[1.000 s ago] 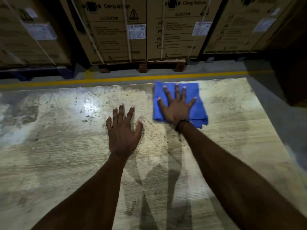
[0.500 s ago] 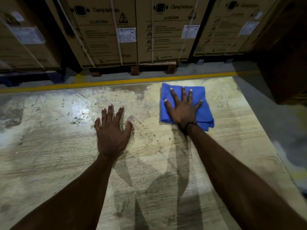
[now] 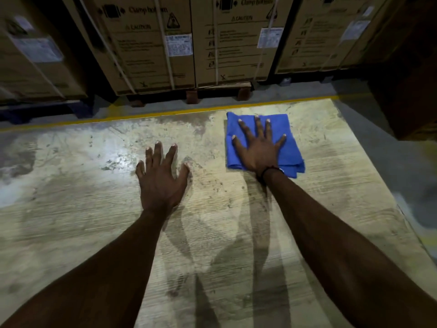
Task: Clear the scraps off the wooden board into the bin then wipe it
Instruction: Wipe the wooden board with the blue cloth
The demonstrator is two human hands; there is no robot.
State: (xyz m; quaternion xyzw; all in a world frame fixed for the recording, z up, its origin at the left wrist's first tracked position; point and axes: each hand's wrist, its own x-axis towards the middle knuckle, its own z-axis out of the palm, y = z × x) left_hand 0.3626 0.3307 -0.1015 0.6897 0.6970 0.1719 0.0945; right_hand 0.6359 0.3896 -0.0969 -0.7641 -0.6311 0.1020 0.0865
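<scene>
The right hand (image 3: pixel 259 150) is pressing a folded blue cloth (image 3: pixel 287 147) flat against the pale, scuffed wooden board (image 3: pixel 236 233), fingers spread and straight, near the board's far edge. The left hand (image 3: pixel 163 183) is lying released, palm down on bare wood beside it, bracing. No scraps or bin are showing, so wiping is probably the step underway. The cloth is sitting close to the yellow floor line (image 3: pixel 142 116); a stroke pushed further out is risking dragging it off the edge, and splayed fingers may be letting the folds bunch or slip
</scene>
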